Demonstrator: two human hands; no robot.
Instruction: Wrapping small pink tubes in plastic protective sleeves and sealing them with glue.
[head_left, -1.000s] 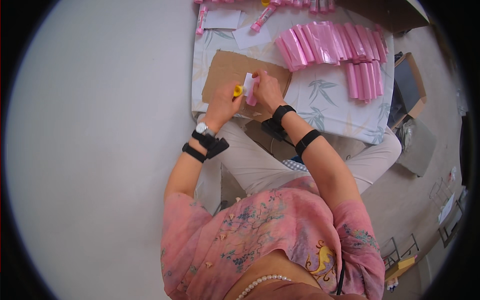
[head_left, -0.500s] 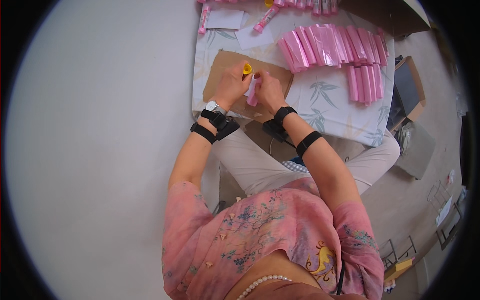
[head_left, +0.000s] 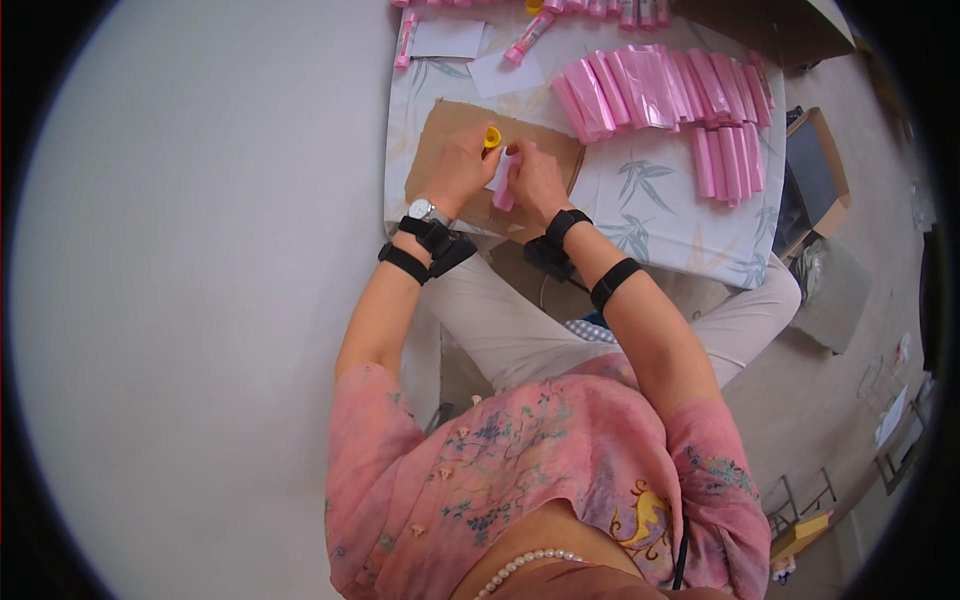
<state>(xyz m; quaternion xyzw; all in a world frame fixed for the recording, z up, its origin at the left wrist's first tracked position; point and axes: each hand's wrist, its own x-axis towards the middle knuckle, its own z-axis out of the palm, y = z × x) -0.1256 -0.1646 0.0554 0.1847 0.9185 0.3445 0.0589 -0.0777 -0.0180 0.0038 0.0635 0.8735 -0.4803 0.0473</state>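
Observation:
Both of my hands are close together above a flat sheet of brown cardboard [head_left: 440,130] on the table. A short yellow tube-like piece with an open round end [head_left: 491,138] sits in my left hand [head_left: 458,170], whose fingers are curled round it. My right hand [head_left: 538,184] has its fingers bent and closed on a pink roll [head_left: 503,197], its lower end sticking out below them. A bit of white paper [head_left: 496,178] shows between the two hands. The fingertips of both hands are partly hidden.
Pink plastic-wrapped rolls [head_left: 640,90] lie in rows at the table's right. Pink tubes [head_left: 525,40] and white paper sheets [head_left: 445,40] are along the far side. A dark box [head_left: 765,30] stands at the far right corner; an open carton [head_left: 820,180] is beside the table.

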